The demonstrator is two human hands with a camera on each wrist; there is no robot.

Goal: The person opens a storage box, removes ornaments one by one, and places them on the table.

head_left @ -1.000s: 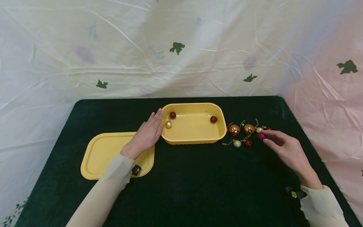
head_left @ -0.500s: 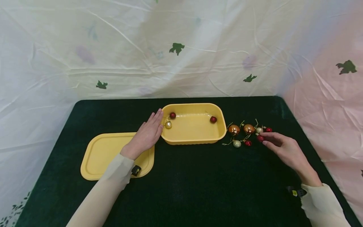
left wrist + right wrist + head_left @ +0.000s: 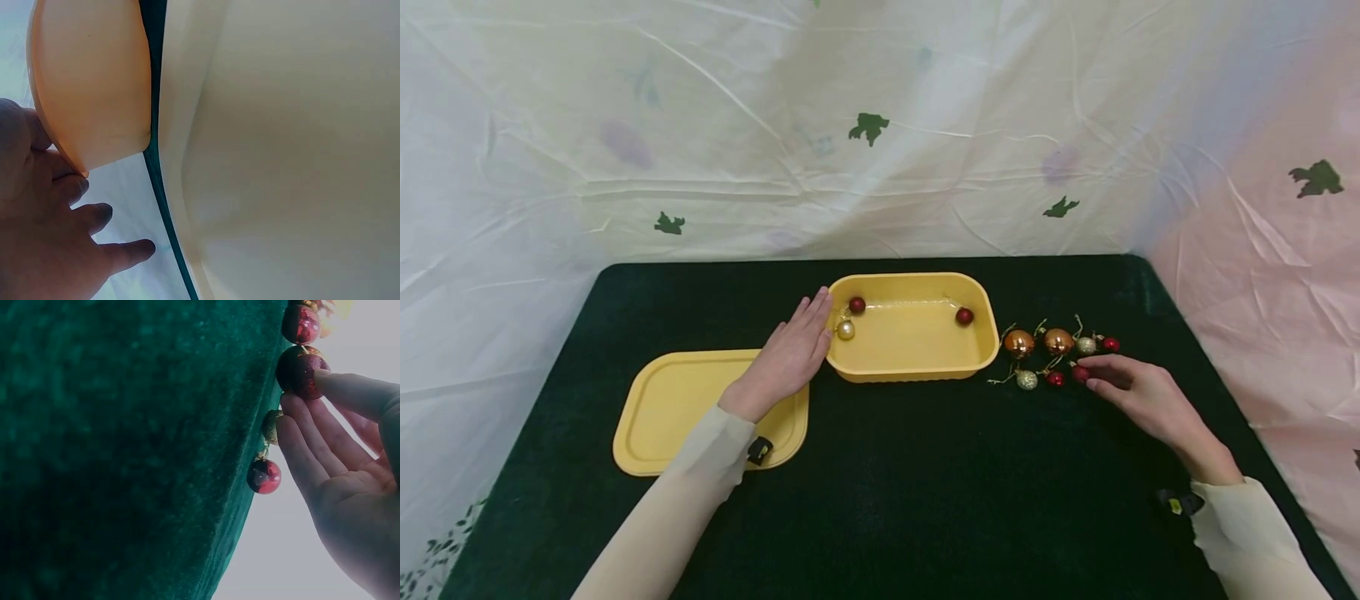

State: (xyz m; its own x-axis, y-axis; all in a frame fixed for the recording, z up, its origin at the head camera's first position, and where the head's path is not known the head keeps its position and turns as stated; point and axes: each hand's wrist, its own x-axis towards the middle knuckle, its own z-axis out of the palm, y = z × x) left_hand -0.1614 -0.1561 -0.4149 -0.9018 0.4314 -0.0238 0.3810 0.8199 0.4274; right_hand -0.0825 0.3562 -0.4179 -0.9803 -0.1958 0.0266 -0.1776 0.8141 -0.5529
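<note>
My right hand [image 3: 1150, 402] pinches a dark red glittery Christmas bauble [image 3: 1080, 374] between thumb and fingers, low over the table at the right end of a cluster of baubles. In the right wrist view the same red bauble [image 3: 300, 372] sits at the fingertips. My left hand [image 3: 790, 354] lies with straight fingers against the left rim of a yellow plastic box [image 3: 917, 372]. Inside the box are a dark red bauble [image 3: 857, 305] and a gold one [image 3: 846, 330] at the left, plus another dark red bauble [image 3: 964, 316] at the right.
Right of the box lie two shiny copper baubles, one of them nearer the box [image 3: 1019, 343], two glittery gold ones and small red ones such as the far-right bauble [image 3: 1111, 343]. A yellow lid [image 3: 677, 408] lies under the left forearm. Dark green cloth covers the table [image 3: 880, 500].
My right hand has drawn the red bauble slightly left and nearer to me, beside the small red bauble in the front row. The left hand has stayed still.
</note>
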